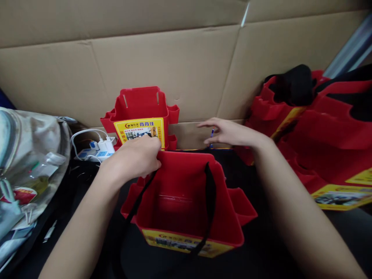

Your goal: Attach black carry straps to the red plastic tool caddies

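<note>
A red plastic tool bucket [180,186] with side pockets, a yellow label and a black strap [210,190] is directly before me. The strap hangs in a loop through its back wall and over the front. Curled over the back left corner of the rim, my left hand [133,157] grips the bucket; its fingertips are partly hidden behind the wall. My right hand [226,131] is beyond the back right corner, fingers apart and holding nothing. Close behind its fingers is a slim blue-and-white item [212,137], perhaps a pen.
Another red bucket [142,102], without a strap, stands against the cardboard [165,69]. Several red buckets [328,135] with black straps are grouped at right. At left are a power strip [100,153] with chargers and a pale bag [49,135] with a bottle [48,170].
</note>
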A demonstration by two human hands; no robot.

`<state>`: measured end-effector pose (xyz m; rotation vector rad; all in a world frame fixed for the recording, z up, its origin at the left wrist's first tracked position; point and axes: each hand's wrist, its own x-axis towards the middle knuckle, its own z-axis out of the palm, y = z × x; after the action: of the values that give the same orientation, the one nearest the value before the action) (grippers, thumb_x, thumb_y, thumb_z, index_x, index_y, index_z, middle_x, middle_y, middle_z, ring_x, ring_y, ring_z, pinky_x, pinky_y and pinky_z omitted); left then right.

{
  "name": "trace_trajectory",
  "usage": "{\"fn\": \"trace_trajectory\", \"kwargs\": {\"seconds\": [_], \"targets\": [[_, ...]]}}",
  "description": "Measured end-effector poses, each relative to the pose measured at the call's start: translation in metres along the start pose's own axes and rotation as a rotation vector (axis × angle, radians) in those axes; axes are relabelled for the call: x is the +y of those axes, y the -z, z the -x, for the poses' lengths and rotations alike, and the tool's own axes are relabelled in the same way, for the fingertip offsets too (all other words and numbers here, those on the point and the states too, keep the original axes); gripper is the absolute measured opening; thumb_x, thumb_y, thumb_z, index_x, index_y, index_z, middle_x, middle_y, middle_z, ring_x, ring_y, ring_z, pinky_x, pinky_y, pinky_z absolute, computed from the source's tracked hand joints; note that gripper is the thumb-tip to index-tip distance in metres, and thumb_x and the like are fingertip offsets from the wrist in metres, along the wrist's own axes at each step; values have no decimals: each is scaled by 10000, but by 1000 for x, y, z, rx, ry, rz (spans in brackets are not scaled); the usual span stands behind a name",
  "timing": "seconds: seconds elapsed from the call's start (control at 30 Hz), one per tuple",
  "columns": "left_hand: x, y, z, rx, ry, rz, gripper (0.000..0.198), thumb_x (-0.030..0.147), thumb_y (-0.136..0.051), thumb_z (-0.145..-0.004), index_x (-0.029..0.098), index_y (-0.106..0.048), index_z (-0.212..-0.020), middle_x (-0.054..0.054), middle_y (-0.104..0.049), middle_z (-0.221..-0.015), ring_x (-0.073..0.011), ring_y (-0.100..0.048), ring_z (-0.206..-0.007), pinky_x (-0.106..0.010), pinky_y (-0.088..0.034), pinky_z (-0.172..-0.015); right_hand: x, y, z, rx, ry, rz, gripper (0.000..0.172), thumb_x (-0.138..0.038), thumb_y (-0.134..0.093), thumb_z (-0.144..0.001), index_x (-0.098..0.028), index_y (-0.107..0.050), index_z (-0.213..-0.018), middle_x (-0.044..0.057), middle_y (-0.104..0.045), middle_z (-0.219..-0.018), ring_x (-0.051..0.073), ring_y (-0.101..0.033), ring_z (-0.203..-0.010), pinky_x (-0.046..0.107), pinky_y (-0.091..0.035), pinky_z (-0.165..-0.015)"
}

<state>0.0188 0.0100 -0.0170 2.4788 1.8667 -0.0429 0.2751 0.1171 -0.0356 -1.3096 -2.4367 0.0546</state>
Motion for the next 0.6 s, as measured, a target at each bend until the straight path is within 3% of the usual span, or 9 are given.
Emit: {"fn": "trace_trajectory", "kwargs": {"seconds": [0.1,0.17,0.23,0.3,0.37,0.5,0.6], "targets": [[1,0,1,6,-3,-7,120,186,-482,-674,157,-597,-693,-23,-550,-523,-141,-514,-473,-261,-316,-476,-50,-14,0,-142,390,-305,461,-326,-571,-761,-265,-527,-1216,3,-514,-1276,192,-487,-1139,303,-370,-955],[2,1,2,8,-9,-6,138,188,-472,-678,159,-602,-715,-28,-561,-543,-147,-519,-486,-260,-319,-477,-74,-29,-1,-278,481,-444,376,-301,-492,-811,-227,-568,-1172,2,-581,-1192,184,-534,-1073,285,-397,-904],[3,1,2,13,-14,-11,145,188,-468,-679,157,-602,-726,-31,-562,-543,-150,-518,-486,-261,-319,-474,-83,-42,-5,-373,467,-478,321,-294,-451,-828,-171,-635,-1060,13,-654,-1039,194,-585,-954,273,-433,-790],[2,0,2,11,-17,-14,137,190,-471,-674,154,-598,-710,-33,-563,-534,-150,-515,-480,-261,-317,-467,-77,-46,-9,-363,403,-403,296,-304,-464,-820,-151,-673,-964,21,-679,-933,196,-601,-866,265,-428,-719],[0,0,2,9,-20,-6,117,192,-476,-663,153,-587,-666,-34,-570,-529,-149,-513,-472,-260,-313,-452,-56,-39,-13,-246,283,-226,281,-325,-497,-804,-169,-685,-941,30,-686,-868,185,-603,-791,265,-411,-682],[-3,-1,2,-30,-37,65,114,185,-478,-649,155,-570,-589,-30,-586,-500,-141,-519,-455,-251,-325,-438,6,-9,-9,31,-204,204,301,-384,-511,-787,-192,-682,-944,73,-665,-729,182,-558,-593,288,-367,-542],[-5,0,3,-81,-20,120,132,195,-476,-665,157,-574,-585,-22,-604,-496,-133,-525,-444,-246,-337,-443,37,6,-1,103,-370,293,352,-401,-439,-821,-154,-677,-903,116,-643,-691,188,-525,-529,296,-344,-478]]}}
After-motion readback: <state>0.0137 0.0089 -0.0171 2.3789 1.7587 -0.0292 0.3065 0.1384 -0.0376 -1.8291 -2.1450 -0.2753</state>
